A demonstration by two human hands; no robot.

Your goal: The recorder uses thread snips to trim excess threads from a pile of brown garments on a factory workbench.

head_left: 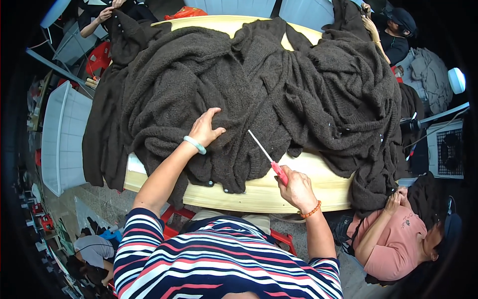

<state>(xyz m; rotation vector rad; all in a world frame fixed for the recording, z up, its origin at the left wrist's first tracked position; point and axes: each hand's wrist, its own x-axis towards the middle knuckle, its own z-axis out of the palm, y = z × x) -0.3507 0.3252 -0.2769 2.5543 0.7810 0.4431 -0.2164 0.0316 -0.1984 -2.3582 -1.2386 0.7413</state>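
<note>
Pressing dark knitwear (259, 89) – left hand (205, 130) fingers spread; right hand (296, 188) gripping pink-handled tool (268, 158).

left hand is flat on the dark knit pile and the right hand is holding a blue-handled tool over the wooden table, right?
Not quite: the handle is red-pink, not blue. The head view shows the right hand gripping a thin tool with a red-pink handle and pale blade over the wooden table. The rest holds: the left hand rests on the dark knit pile.
</note>
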